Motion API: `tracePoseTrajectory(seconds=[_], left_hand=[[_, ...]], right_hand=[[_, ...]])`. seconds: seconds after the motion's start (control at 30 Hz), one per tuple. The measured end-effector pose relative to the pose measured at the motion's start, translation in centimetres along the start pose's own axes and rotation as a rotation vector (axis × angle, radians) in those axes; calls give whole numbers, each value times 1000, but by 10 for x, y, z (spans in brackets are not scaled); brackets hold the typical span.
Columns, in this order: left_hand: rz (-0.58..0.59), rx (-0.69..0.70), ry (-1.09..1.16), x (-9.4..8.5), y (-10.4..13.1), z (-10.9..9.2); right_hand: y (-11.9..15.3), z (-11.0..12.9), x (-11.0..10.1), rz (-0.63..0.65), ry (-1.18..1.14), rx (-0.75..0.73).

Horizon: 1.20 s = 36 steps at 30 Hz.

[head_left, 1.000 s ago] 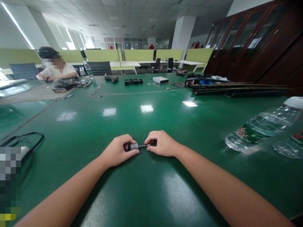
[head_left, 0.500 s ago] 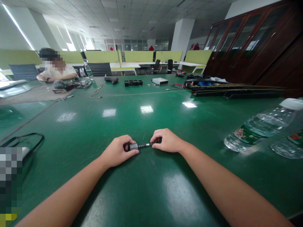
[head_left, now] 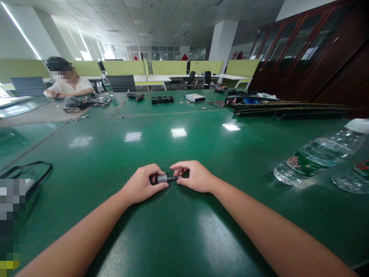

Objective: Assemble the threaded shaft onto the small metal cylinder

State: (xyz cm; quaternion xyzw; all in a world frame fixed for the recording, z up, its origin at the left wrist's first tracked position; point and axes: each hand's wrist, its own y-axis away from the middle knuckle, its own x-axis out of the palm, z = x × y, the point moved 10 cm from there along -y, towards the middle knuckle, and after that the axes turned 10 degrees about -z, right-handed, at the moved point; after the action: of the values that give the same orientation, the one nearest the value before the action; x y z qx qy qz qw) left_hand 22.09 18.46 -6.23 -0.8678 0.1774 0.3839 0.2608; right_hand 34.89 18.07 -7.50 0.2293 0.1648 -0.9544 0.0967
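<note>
At the near middle of the green table [head_left: 161,227], the left hand [head_left: 145,181] curls its fingers closed around a grey cylinder [head_left: 162,178], held level. Its dark shaft [head_left: 172,178] points right, towards the right hand [head_left: 197,177], whose fingers are parted, thumb at the shaft's tip; whether they touch is unclear. A bottle [head_left: 313,157] is far to the right.

Office, yellow-green partitions [head_left: 169,67], white desks [head_left: 157,78], chairs [head_left: 120,83]
</note>
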Motion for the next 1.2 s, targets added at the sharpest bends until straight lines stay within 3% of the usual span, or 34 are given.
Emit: tracePoseTrajectory(seconds=[0.47,1.2], left_hand=[[33,1,-49,6,-2,0],[22,14,-27,6,-4,-3]], right_hand=[[3,14,3,-3,255,-175],[2,19,7,-12,308,-226]])
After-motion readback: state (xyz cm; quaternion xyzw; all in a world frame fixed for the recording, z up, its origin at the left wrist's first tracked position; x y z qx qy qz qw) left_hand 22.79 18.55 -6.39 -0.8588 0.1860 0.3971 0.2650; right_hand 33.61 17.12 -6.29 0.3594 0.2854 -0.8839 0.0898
